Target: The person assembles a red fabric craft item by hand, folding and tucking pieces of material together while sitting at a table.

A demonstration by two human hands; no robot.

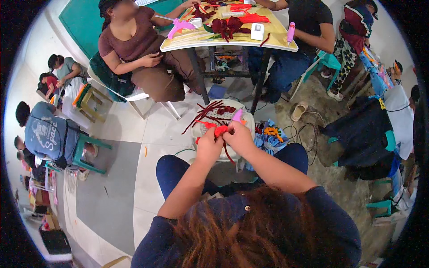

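taking the hands as the centre of the clock, the left hand [209, 145] and right hand [238, 137] meet over a white seat [199, 144], the fingers of both pinching a bright red piece [220, 130] between them. dark red stems [206, 112] jut past the seat's rim at eleven o'clock; a pink glue gun [237, 115] sits just beside the right hand at one. the desk [228, 46] shows its pale edge at twelve, well apart. a blue-wrapped bundle [271, 138] crowds the seat at three, with dark cables [308, 143] looping on the floor beyond. tiled floor [147, 183] spreads widest from eight to nine. pale lettering crosses the back of a blue shirt [49, 134] at nine; any print on the desk's things is too small to tell.
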